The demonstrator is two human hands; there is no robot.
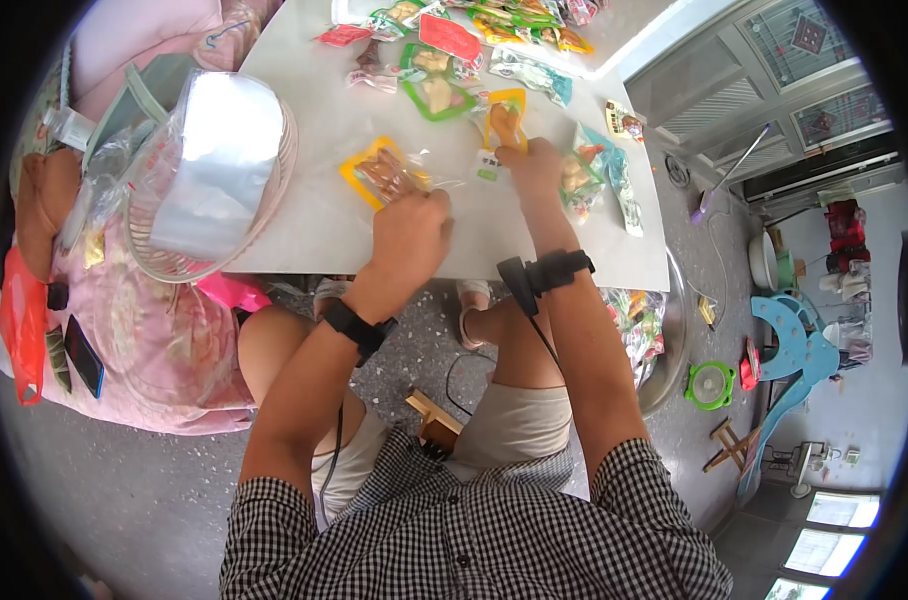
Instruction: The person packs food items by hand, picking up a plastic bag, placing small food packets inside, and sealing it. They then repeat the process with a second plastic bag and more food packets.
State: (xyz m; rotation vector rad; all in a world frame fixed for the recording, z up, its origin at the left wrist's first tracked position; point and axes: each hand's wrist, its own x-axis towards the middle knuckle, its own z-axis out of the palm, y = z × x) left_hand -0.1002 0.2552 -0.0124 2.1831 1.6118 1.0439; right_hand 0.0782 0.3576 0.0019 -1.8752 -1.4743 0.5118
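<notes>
My left hand is closed at the lower right corner of a yellow-edged snack packet over the white table. Clear plastic shows beside that hand. Further right, my right hand has its fingers pressed together at the bottom of another yellow-edged packet. A small white and green label lies just left of its fingertips. Above them is a green-edged packet. Beside my right wrist lie a clear packet with green edges and a light blue packet.
A pink basket at the table's left holds clear plastic bags. Many snack packets are heaped at the far edge. A metal basin with packets stands on the floor at the right. A phone lies on the pink bedding.
</notes>
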